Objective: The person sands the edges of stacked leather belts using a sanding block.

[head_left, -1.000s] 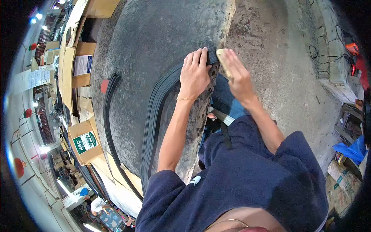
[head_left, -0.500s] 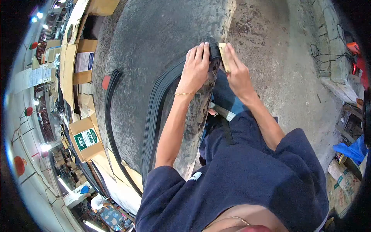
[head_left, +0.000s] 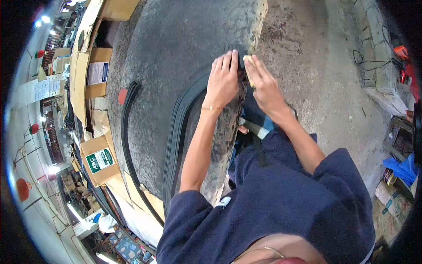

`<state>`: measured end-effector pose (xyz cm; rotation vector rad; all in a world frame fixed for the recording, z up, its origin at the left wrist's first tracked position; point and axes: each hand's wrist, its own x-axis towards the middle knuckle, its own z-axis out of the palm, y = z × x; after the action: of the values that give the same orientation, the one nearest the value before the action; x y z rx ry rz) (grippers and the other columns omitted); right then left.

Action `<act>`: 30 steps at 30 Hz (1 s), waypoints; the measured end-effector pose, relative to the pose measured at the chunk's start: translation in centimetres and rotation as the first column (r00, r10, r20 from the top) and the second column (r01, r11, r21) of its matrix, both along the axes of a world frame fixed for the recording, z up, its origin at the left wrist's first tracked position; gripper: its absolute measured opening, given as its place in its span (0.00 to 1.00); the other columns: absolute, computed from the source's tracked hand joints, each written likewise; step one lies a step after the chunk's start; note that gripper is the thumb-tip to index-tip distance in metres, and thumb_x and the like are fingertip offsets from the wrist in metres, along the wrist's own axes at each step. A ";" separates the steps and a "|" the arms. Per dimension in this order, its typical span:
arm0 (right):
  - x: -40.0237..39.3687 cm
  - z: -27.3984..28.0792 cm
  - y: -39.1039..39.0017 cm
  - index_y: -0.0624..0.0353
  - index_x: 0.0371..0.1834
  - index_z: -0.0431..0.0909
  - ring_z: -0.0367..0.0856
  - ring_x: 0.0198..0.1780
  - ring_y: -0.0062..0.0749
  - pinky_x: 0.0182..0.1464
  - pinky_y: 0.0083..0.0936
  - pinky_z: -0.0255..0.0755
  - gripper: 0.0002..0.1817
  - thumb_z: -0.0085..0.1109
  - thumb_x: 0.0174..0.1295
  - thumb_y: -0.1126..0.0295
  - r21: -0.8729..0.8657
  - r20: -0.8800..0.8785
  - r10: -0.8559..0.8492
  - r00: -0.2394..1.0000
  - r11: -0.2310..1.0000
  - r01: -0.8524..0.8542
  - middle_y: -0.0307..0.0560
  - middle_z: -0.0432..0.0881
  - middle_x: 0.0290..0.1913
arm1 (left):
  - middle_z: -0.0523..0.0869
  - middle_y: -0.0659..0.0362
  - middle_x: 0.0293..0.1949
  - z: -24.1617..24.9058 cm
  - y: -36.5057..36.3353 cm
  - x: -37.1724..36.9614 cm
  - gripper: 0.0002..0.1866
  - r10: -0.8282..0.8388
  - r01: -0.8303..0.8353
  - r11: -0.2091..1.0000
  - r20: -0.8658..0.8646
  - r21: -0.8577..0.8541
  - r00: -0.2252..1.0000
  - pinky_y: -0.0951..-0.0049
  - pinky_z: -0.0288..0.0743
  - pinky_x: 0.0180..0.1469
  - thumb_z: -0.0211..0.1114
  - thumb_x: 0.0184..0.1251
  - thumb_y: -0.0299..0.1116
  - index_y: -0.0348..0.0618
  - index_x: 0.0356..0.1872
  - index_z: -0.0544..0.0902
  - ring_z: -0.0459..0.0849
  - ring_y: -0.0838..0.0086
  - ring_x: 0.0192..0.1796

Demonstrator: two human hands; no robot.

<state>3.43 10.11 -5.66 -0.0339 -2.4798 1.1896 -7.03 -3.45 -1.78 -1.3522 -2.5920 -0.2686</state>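
My left hand (head_left: 223, 79) lies over a bundle of black, flexible strips (head_left: 178, 119), pressing it down near the table edge. Its fingers are close together; the thumb is hidden. The bundle curves across the dark, worn tabletop (head_left: 193, 37) and passes beneath this hand toward the edge. In my right hand (head_left: 266, 86) is a pale yellow block (head_left: 251, 81), mostly covered by the fingers. It sits right beside the strip ends at the table edge; whether they touch is not clear.
Another group of black strips (head_left: 126, 127) curves along the table's left side, near a red round piece (head_left: 122, 96). Opened cardboard boxes (head_left: 100, 163) line that side. To the right are a concrete floor (head_left: 321, 97), black cable (head_left: 373, 61) and blue plastic (head_left: 402, 169).
My right hand has moved left with the yellow block, closer to the left hand, and its fingers now cover more of the block. My left hand stays on the strips.
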 end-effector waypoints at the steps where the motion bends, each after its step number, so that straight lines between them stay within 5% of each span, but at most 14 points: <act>1: 0.3 0.1 -0.2 0.61 0.77 0.68 0.67 0.77 0.60 0.78 0.55 0.60 0.33 0.52 0.64 0.80 0.087 0.017 -0.042 0.999 0.995 0.041 0.60 0.68 0.77 | 0.78 0.41 0.63 0.0 -0.2 0.6 0.31 -0.001 0.001 1.000 0.010 -0.004 1.000 0.53 0.69 0.70 0.62 0.65 0.27 0.25 0.70 0.71 0.76 0.50 0.65; 2: -0.3 0.2 0.2 0.60 0.76 0.70 0.67 0.78 0.57 0.77 0.60 0.59 0.33 0.53 0.64 0.79 0.187 0.010 -0.096 0.995 0.978 0.093 0.57 0.70 0.77 | 0.78 0.41 0.63 0.1 0.2 0.2 0.31 0.010 -0.011 0.999 0.026 0.031 1.000 0.53 0.69 0.69 0.63 0.66 0.29 0.26 0.69 0.71 0.77 0.50 0.65; 6: -1.3 -0.6 0.2 0.58 0.70 0.77 0.67 0.80 0.45 0.75 0.69 0.56 0.26 0.53 0.68 0.77 0.133 -0.149 -0.102 0.984 0.984 0.122 0.49 0.77 0.73 | 0.79 0.44 0.62 -0.2 0.6 0.1 0.32 0.051 -0.054 0.997 0.045 0.055 0.998 0.54 0.70 0.68 0.67 0.67 0.35 0.29 0.69 0.73 0.78 0.51 0.63; 11: -0.5 -4.2 3.1 0.56 0.69 0.79 0.71 0.77 0.46 0.75 0.65 0.58 0.26 0.52 0.66 0.80 0.231 0.008 -0.180 0.984 0.957 0.174 0.49 0.79 0.71 | 0.80 0.45 0.61 -0.3 0.8 0.5 0.31 0.068 -0.066 0.995 -0.022 0.077 0.997 0.55 0.71 0.66 0.67 0.67 0.34 0.30 0.69 0.74 0.79 0.52 0.61; 13: -0.8 -0.9 3.0 0.54 0.68 0.80 0.73 0.76 0.46 0.76 0.63 0.58 0.27 0.50 0.65 0.81 0.020 -0.202 -0.208 0.957 0.976 0.217 0.48 0.81 0.69 | 0.80 0.46 0.61 -0.6 1.3 -0.3 0.30 0.065 -0.062 0.994 -0.034 0.085 0.997 0.55 0.71 0.66 0.67 0.67 0.34 0.31 0.69 0.74 0.78 0.52 0.61; 15: 0.3 -0.2 1.3 0.54 0.67 0.81 0.73 0.76 0.44 0.77 0.61 0.57 0.27 0.52 0.64 0.82 -0.030 -0.220 -0.191 0.957 0.982 0.189 0.47 0.81 0.69 | 0.80 0.46 0.61 -0.3 0.7 0.6 0.30 0.070 -0.069 0.995 -0.008 0.078 0.998 0.55 0.71 0.66 0.67 0.67 0.34 0.30 0.68 0.74 0.78 0.51 0.61; 18: -1.1 -2.9 2.1 0.53 0.66 0.81 0.74 0.75 0.43 0.77 0.63 0.53 0.26 0.54 0.64 0.80 0.245 -0.066 -0.196 0.978 0.947 0.206 0.44 0.82 0.68 | 0.80 0.45 0.61 -0.5 0.8 0.3 0.30 0.057 -0.054 0.995 -0.040 0.081 0.998 0.55 0.71 0.66 0.67 0.67 0.33 0.30 0.68 0.74 0.78 0.51 0.61; 21: -1.3 -0.1 2.1 0.52 0.65 0.82 0.74 0.75 0.43 0.78 0.66 0.49 0.24 0.53 0.66 0.78 0.196 -0.226 -0.146 0.963 0.962 0.192 0.43 0.83 0.66 | 0.80 0.45 0.61 -0.6 1.3 -0.2 0.30 0.064 -0.059 0.994 -0.045 0.094 0.997 0.55 0.71 0.67 0.67 0.66 0.33 0.30 0.68 0.74 0.79 0.51 0.61; 27: -1.4 -0.5 1.5 0.48 0.65 0.83 0.73 0.75 0.41 0.79 0.66 0.46 0.24 0.52 0.67 0.76 0.111 -0.152 -0.230 0.961 0.962 0.248 0.39 0.83 0.67 | 0.81 0.46 0.61 -0.8 0.9 0.1 0.31 0.057 -0.052 0.996 -0.062 0.071 0.996 0.56 0.73 0.64 0.68 0.65 0.33 0.30 0.68 0.75 0.79 0.51 0.61; 30: -1.2 0.5 0.8 0.48 0.64 0.83 0.73 0.75 0.40 0.79 0.67 0.46 0.23 0.54 0.67 0.76 0.202 -0.107 -0.232 0.967 0.947 0.250 0.39 0.84 0.66 | 0.80 0.45 0.62 -0.7 0.7 0.3 0.32 0.068 -0.067 0.997 -0.046 0.024 0.997 0.56 0.70 0.67 0.67 0.68 0.38 0.29 0.69 0.74 0.78 0.53 0.61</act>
<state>2.27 10.88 -5.21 -0.2195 -2.4337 0.8042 -6.74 -2.78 -2.50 -1.2453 -2.5827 -0.2515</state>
